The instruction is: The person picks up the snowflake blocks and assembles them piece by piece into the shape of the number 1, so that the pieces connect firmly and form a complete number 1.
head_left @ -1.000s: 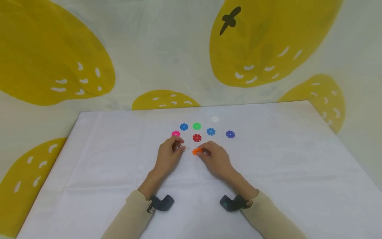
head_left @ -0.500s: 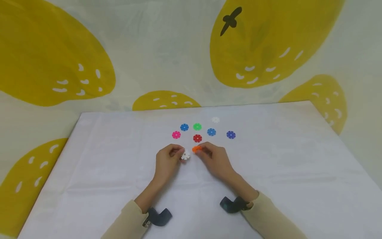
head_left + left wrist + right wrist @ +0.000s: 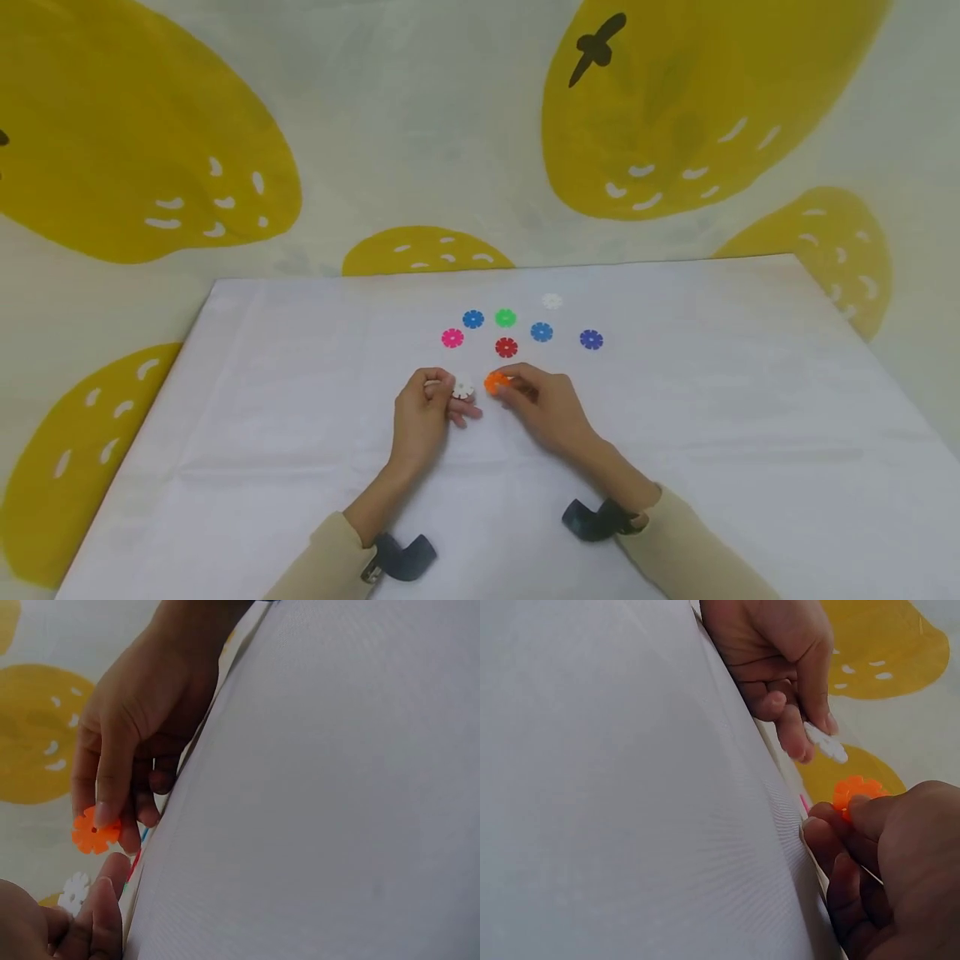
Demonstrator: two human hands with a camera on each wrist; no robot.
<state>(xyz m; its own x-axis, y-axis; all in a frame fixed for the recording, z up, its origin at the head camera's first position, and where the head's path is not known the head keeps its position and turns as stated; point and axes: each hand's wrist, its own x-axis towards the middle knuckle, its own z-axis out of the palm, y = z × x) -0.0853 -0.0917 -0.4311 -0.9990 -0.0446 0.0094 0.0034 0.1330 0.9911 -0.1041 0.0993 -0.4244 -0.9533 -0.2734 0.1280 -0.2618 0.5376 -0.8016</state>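
On one table (image 3: 285,508), seven notched discs (image 3: 506,347) are lying farther, one left hand (image 3: 422,417) is holding one white disc (image 3: 464,391), one right hand (image 3: 551,408) is holding one orange disc (image 3: 495,383), and nearer, two black curved pieces (image 3: 405,560) are showing.

Head view forward-down, close wrist views, hands (image 3: 422,417) (image 3: 551,408) shared

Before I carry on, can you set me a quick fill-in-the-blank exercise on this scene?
The left hand pinches a ____ slotted disc.
The right hand holds the orange slotted disc between finger and ____.
Directly beyond the red slotted disc lies the ____ disc.
The leftmost disc lying on the white table is ____.
Missing words: white; thumb; green; pink.
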